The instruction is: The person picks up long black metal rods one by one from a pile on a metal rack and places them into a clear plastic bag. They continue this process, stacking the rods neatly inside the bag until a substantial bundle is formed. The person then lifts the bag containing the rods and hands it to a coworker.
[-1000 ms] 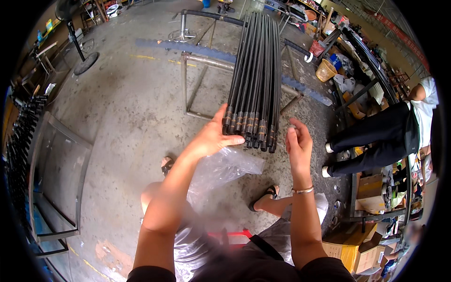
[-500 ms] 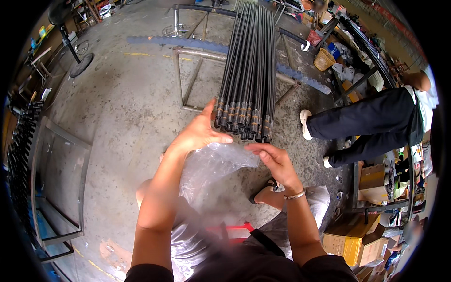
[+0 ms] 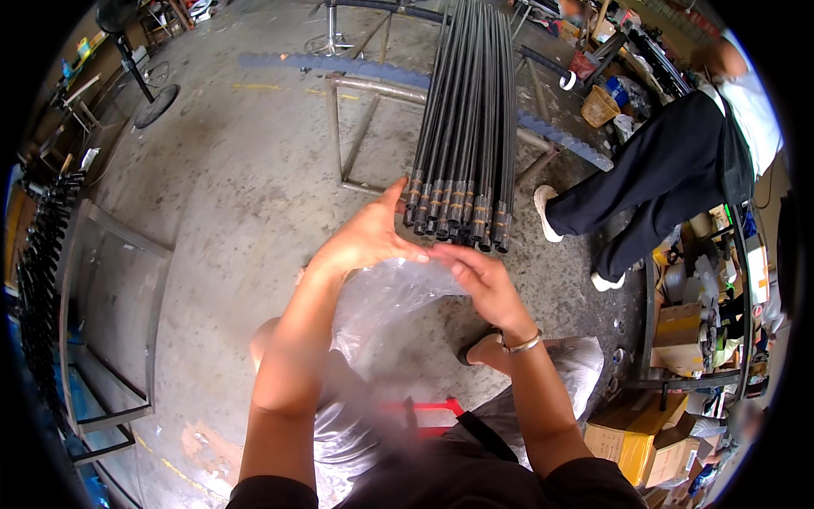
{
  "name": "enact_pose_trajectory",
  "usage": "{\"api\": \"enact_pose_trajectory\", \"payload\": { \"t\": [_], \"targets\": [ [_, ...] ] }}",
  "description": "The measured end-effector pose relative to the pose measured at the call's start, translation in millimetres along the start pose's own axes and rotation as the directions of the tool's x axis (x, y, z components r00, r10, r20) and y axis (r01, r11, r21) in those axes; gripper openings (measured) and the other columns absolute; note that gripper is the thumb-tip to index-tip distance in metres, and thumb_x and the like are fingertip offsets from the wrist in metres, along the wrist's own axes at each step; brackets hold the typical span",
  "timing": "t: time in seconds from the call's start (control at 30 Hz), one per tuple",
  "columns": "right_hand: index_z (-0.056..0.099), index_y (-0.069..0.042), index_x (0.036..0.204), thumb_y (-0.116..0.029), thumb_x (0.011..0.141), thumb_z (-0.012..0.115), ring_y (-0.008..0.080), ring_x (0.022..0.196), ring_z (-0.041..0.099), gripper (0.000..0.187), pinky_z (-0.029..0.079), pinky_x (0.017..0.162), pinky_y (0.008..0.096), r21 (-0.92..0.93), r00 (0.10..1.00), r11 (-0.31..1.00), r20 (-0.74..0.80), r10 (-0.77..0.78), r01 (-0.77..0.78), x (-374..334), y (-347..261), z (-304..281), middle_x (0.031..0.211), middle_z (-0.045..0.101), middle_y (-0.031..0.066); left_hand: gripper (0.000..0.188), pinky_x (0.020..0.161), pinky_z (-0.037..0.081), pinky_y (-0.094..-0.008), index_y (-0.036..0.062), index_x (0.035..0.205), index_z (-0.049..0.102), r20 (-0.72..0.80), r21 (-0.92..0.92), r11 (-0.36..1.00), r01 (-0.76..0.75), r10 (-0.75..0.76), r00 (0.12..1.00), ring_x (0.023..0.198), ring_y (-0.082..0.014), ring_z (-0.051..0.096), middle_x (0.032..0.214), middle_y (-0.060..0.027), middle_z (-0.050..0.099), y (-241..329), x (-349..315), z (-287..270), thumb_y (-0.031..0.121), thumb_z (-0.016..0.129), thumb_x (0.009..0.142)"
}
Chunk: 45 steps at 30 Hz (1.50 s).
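A clear plastic bag (image 3: 394, 293) hangs between my two hands, in front of my knees. My left hand (image 3: 360, 233) is at its upper left edge, thumb and forefinger spread wide, the other fingers mostly hidden. At the bag's upper right edge, my right hand (image 3: 487, 288) has its fingers closed together, their tips meeting the left thumb. A bundle of black tubes (image 3: 466, 127) with banded near ends lies just beyond my hands. The left fingertip is close to the tube ends; whether it touches them I cannot tell.
A metal frame rack (image 3: 337, 127) stands under the tubes. Another person (image 3: 644, 170) in dark trousers is at the right. Cardboard boxes (image 3: 632, 437) and shelves fill the right side. At the left are a metal frame (image 3: 157, 314) and a fan stand (image 3: 155, 106).
My right hand has moved left and up until its fingertips meet my left thumb. The tubes have shifted right in view. The other person's legs have changed position.
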State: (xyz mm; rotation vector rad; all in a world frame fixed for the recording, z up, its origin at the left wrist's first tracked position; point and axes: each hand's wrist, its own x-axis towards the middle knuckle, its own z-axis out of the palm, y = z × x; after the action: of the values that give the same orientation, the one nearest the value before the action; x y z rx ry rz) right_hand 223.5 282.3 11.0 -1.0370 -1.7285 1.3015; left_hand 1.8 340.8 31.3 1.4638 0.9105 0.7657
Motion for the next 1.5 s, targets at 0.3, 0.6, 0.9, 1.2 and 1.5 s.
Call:
{"api": "enact_pose_trajectory", "payload": {
  "t": [0.3, 0.6, 0.9, 1.2, 1.5],
  "targets": [
    [0.053, 0.000, 0.121, -0.016, 0.096, 0.047, 0.0159, 0.105, 0.057, 0.030, 0.043, 0.090, 0.0273, -0.080, 0.997, 0.995, 0.056, -0.051, 0.055, 7, -5, 10, 0.115, 0.062, 0.0095, 0.115, 0.070, 0.048, -0.0284, -0.0041, 0.143, 0.018, -0.035, 0.105, 0.986, -0.130, 0.134, 0.990, 0.084, -0.0149, 0.054, 0.130, -0.0285, 0.043, -19, 3, -5, 0.015, 0.088, 0.054],
    [0.051, 0.001, 0.123, -0.016, 0.096, 0.049, 0.0185, 0.108, 0.056, 0.032, 0.043, 0.094, 0.0292, 0.048, 0.998, 0.997, 0.012, -0.063, 0.063, 22, -9, 22, 0.118, 0.060, 0.0111, 0.115, 0.064, 0.047, -0.0260, 0.0087, 0.146, 0.019, -0.027, 0.085, 0.996, -0.001, 0.003, 1.000, 0.068, -0.0103, 0.045, 0.122, -0.0251, 0.049, -6, -5, -6, 0.009, 0.087, 0.054],
    [0.051, 0.001, 0.123, -0.018, 0.096, 0.048, 0.0183, 0.110, 0.055, 0.033, 0.043, 0.093, 0.0296, 0.023, 0.996, 0.996, 0.030, -0.082, 0.081, 35, 0, 25, 0.118, 0.060, 0.0116, 0.113, 0.061, 0.046, -0.0246, 0.0095, 0.146, 0.021, -0.008, 0.089, 0.995, -0.035, 0.036, 0.999, 0.066, -0.0100, 0.044, 0.123, -0.0203, 0.050, -11, -6, -8, 0.009, 0.087, 0.054],
    [0.049, 0.001, 0.125, -0.022, 0.097, 0.046, 0.0206, 0.110, 0.055, 0.036, 0.043, 0.094, 0.0312, -0.101, 0.993, 0.992, 0.096, -0.062, 0.072, 35, -1, 30, 0.120, 0.058, 0.0130, 0.107, 0.060, 0.044, -0.0223, 0.0087, 0.144, 0.026, -0.024, 0.164, 0.967, -0.196, 0.202, 0.979, 0.071, -0.0069, 0.045, 0.132, -0.0084, 0.047, -13, -6, -11, -0.002, 0.083, 0.053],
    [0.046, 0.003, 0.127, -0.020, 0.097, 0.046, 0.0212, 0.114, 0.053, 0.038, 0.042, 0.095, 0.0311, 0.012, 0.992, 0.994, 0.065, -0.113, 0.112, 46, -1, 35, 0.123, 0.056, 0.0149, 0.096, 0.088, 0.049, -0.0287, -0.0007, 0.139, 0.031, 0.000, 0.115, 0.988, -0.103, 0.104, 0.995, 0.124, -0.0206, 0.043, 0.144, -0.0169, 0.033, 0, -14, -16, -0.006, 0.079, 0.056]
  ]
}}
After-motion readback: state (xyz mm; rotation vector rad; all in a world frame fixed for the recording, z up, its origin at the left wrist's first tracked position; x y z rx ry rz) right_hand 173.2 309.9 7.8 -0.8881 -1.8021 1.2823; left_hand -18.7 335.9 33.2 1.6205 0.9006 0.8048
